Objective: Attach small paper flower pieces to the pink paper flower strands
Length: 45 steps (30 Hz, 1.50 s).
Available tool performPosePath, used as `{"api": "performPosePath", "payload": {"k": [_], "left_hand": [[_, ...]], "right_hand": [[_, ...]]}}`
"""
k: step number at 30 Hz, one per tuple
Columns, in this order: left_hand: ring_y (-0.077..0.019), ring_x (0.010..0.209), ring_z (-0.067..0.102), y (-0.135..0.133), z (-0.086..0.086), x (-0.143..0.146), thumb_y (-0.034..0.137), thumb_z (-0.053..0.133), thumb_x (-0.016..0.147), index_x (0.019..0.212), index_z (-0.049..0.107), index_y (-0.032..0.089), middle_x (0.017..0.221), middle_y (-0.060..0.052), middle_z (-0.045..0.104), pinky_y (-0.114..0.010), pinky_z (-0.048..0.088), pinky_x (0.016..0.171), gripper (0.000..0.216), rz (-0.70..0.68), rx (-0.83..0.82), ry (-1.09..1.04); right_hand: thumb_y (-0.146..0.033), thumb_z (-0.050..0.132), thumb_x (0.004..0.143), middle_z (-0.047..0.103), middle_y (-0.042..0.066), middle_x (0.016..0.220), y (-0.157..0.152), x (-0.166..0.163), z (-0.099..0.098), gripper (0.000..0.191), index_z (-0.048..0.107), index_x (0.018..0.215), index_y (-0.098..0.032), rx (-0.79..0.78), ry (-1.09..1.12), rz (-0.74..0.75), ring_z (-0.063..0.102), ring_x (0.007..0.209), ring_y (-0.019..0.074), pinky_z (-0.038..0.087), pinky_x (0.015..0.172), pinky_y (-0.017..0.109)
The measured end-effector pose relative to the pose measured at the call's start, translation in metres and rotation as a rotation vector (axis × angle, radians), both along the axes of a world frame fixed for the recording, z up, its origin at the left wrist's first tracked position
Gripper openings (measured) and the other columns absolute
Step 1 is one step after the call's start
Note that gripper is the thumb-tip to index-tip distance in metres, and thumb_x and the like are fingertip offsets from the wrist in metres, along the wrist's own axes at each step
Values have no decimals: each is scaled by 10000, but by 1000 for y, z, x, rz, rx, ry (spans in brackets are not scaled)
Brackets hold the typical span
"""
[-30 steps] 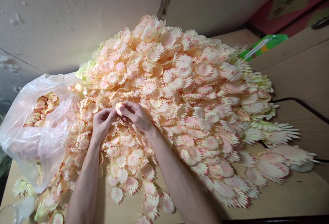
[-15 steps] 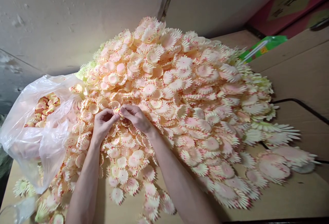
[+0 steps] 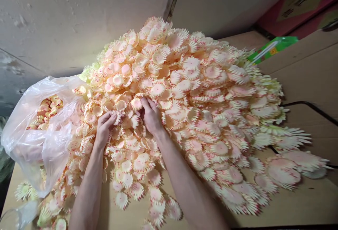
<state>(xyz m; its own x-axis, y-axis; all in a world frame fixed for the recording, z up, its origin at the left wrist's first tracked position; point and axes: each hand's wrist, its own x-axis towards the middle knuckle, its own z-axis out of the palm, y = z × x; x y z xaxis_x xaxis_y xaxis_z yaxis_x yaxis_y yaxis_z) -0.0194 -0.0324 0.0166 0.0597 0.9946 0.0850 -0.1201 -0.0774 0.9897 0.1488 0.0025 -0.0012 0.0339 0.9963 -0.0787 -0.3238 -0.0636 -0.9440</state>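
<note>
A big heap of pale peach and pink fringed paper flowers covers the tabletop. My left hand rests on the heap's left side, its fingers curled round a small flower piece at the fingertips. My right hand lies a little to the right and higher, fingers bent down and reaching to a flower in the pile. The two hands are apart by a few flowers' width. Whether the right fingers grip that flower is hidden.
A clear plastic bag with more flower pieces sits at the left. A green packet lies at the far right. A black cable crosses the cardboard-brown tabletop on the right. A wall stands behind the heap.
My hands were pinched together on one small flower piece; now they have parted. The right hand moved up and right into the pile, while the left stayed put with a piece.
</note>
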Motion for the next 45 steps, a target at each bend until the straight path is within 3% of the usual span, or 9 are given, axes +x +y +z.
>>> {"api": "performPosePath", "payload": {"k": [3,9,13,18,24,27,33,39,45], "left_hand": [[-198,781,582,1,-2,-1,365,611,792,621,617,164,720,-60,620,-305,449,752,264,-30,44,-72],[-116,610,465,3,2,5,495,692,781,533,438,180,600,2,511,-247,379,605,475,122,20,92],[-81,539,384,3,6,8,566,747,719,596,540,165,579,26,484,-227,322,527,468,108,8,191],[-56,503,348,2,3,8,464,865,604,574,543,152,543,49,443,-210,257,485,449,114,-35,212],[-62,530,367,3,-5,4,439,857,632,619,591,145,578,41,454,-216,275,505,397,59,-34,178],[-63,536,358,3,-4,3,433,828,681,624,592,145,585,38,447,-218,271,508,377,35,-10,178],[-67,537,344,2,4,6,448,831,669,641,619,143,582,38,448,-219,270,504,373,37,-6,186],[-77,558,409,2,3,7,466,814,683,696,662,147,611,28,522,-210,343,527,354,42,-8,183],[-85,590,473,3,-3,5,469,813,689,704,673,139,657,5,596,-207,402,573,359,46,-39,151]], "right_hand": [[-560,607,860,465,-21,672,0,2,1,382,509,717,-220,56,-55,39,444,632,132,383,596,262],[-528,608,886,395,-36,608,-10,0,18,399,498,680,-204,157,-84,257,381,554,111,321,524,259],[-488,609,901,426,-30,651,-12,-1,18,353,554,715,-193,253,-112,363,392,615,111,329,598,263],[-521,600,896,484,-16,712,-12,-1,16,363,584,741,-194,286,-93,439,437,688,126,368,677,266],[-554,617,875,528,-9,730,-11,-1,16,378,615,769,-192,267,-50,494,476,711,132,405,712,265],[-535,598,898,557,-2,766,-11,-1,16,359,624,790,-193,268,-27,510,499,730,132,416,728,265],[-549,635,865,487,-22,688,-11,-2,15,345,602,821,-208,232,-69,495,412,628,122,343,572,248],[-514,615,888,510,-15,725,-10,-2,14,324,591,790,-206,268,-94,454,451,694,132,382,645,252],[-524,580,907,420,-38,687,-8,-1,14,351,528,754,-211,225,-97,393,390,634,115,351,611,244]]}}
